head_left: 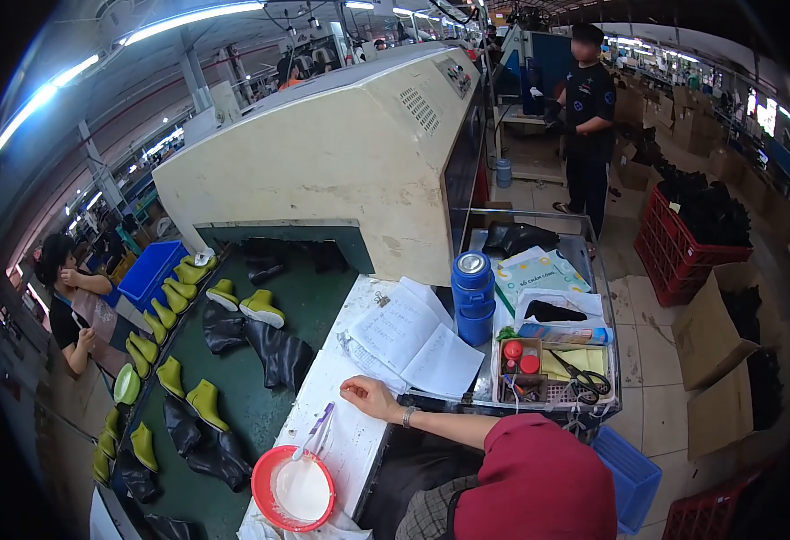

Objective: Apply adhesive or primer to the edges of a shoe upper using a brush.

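Note:
My right hand reaches in from the lower right, past a red sleeve, with a band at the wrist. It lies over the white worktop with loosely bent fingers and holds nothing. Just below it a purple-and-white brush leans by the red bowl, which holds white paste. An open notebook with handwritten pages lies just beyond the hand. Black boots with yellow-green lasts lie on the green conveyor at the left. My left hand is out of view.
A cream machine covers the conveyor's far end. A blue jug and a basket with scissors stand right of the notebook. One person stands at far right, another at left. Red crates and cartons line the right.

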{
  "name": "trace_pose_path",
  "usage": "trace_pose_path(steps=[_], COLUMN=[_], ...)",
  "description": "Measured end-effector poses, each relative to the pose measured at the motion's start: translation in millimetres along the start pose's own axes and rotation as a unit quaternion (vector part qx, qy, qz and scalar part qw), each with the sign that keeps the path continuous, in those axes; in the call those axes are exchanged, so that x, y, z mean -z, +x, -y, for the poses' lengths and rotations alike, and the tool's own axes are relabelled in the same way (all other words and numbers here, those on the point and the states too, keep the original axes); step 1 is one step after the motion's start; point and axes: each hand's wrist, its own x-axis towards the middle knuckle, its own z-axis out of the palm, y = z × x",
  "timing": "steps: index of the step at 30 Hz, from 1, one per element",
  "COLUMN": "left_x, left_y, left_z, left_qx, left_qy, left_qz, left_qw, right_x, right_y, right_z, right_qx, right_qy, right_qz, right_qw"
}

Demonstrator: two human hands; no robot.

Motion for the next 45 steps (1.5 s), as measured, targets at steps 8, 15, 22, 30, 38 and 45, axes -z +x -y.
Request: trace_pose_path(steps=[8, 15, 22, 30, 38, 45], left_x=[-3, -13, 8, -10, 9, -6], left_y=[1, -10, -4, -12, -1, -8], left_z=[4, 4, -22, -1, -24, -2], left_qx=[-0.017, -0.058, -0.006, 0.003, 0.018, 0.027], left_qy=[-0.001, 0.045, 0.049, 0.04, 0.039, -0.031], left_qz=[-0.008, -0.127, -0.058, -0.101, -0.004, -0.036], left_qw=[1.0, 0.989, 0.997, 0.994, 0.999, 0.999], right_x=[3, 0, 0, -6, -3, -4], right_y=[0, -2, 0, 1, 1, 3], right_z=[0, 3, 4, 6, 6, 9], right_qx=[-0.004, 0.007, 0.007, 0.035, 0.032, 0.03], right_qy=[0.007, -0.004, -0.037, -0.068, -0.086, -0.094], right_qz=[0.0, -0.002, 0.01, 0.024, 0.03, 0.036], right_qw=[1.0, 1.0, 0.999, 0.997, 0.995, 0.995])
